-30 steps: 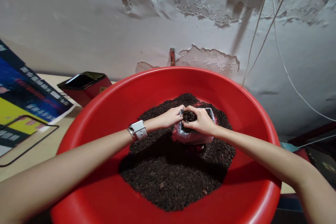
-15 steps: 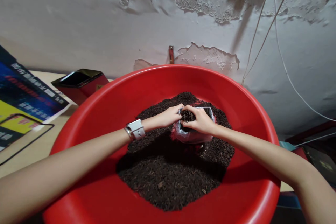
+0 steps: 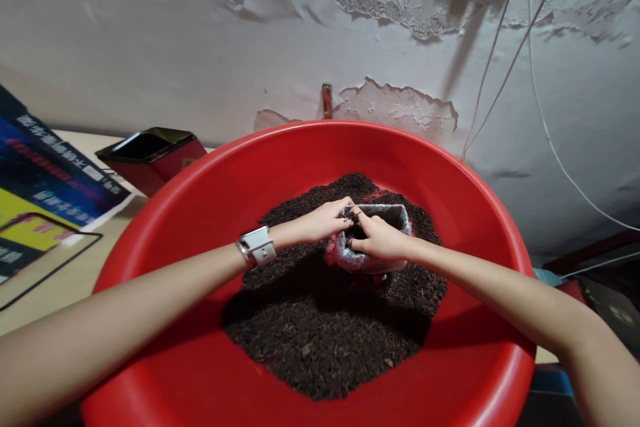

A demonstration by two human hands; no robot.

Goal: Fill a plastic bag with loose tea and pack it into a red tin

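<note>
A big red basin (image 3: 210, 200) holds a heap of dark loose tea leaves (image 3: 325, 340). On top of the heap stands a small tin lined with a clear plastic bag (image 3: 373, 260), its mouth open. My left hand (image 3: 325, 219), with a white watch on the wrist, grips the bag's left rim. My right hand (image 3: 377, 238) rests on the bag's near rim with its fingertips curled into the opening, touching the leaves inside.
A red tin with a dark open top (image 3: 150, 157) stands left of the basin on a wooden table (image 3: 60, 287). A blue and yellow printed sheet (image 3: 45, 180) lies at far left. Peeling wall and white cables (image 3: 505, 67) are behind.
My right hand has let its pinch of leaves drop into the bag and sunk lower on the rim. The left hand has stayed on the bag.
</note>
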